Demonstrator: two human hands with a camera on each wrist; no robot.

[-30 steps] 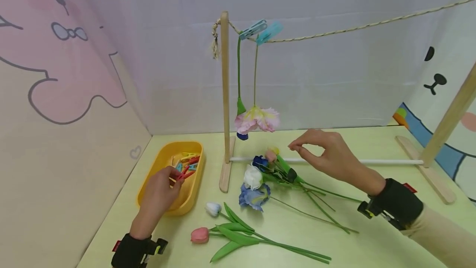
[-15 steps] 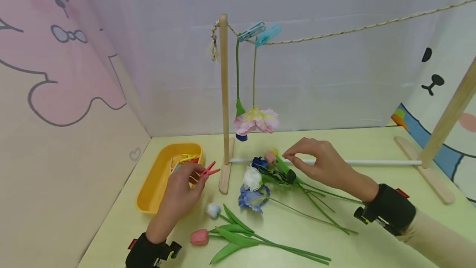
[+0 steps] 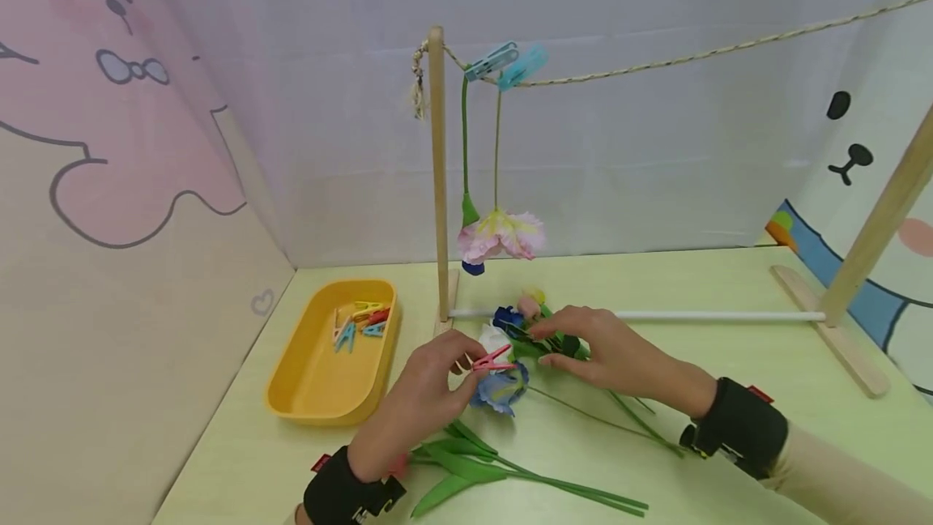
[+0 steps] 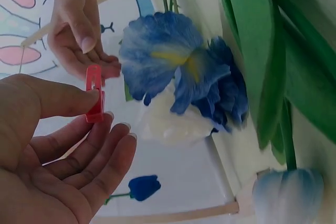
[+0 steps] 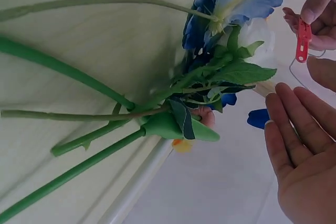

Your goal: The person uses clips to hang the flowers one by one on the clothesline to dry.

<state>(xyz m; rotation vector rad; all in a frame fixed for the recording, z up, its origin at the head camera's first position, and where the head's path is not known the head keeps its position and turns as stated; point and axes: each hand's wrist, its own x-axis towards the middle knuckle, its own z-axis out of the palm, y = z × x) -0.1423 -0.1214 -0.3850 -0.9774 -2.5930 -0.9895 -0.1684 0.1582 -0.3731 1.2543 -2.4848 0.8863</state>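
Between thumb and fingertips my left hand pinches a red clothespin, held above the flower heads. My right hand hovers over the stems with its fingers extended and holds nothing. In the right wrist view its thumb is close to the clothespin. Below the hands lie artificial flowers: a light-blue iris-like bloom, a white flower and a dark-blue one. Nearer to me are tulips with green leaves; my left arm largely hides their heads. The left wrist view shows a white-blue tulip head.
At left stands a yellow tray with several clothespins. A rope runs from a wooden post. Two blue clothespins on it hold a pink flower and a dark-blue one upside down. A white rod crosses behind.
My left hand has lifted the red clothespin from over the tray and carried it right to the flowers. My right hand has come down and left, its fingertips parting.
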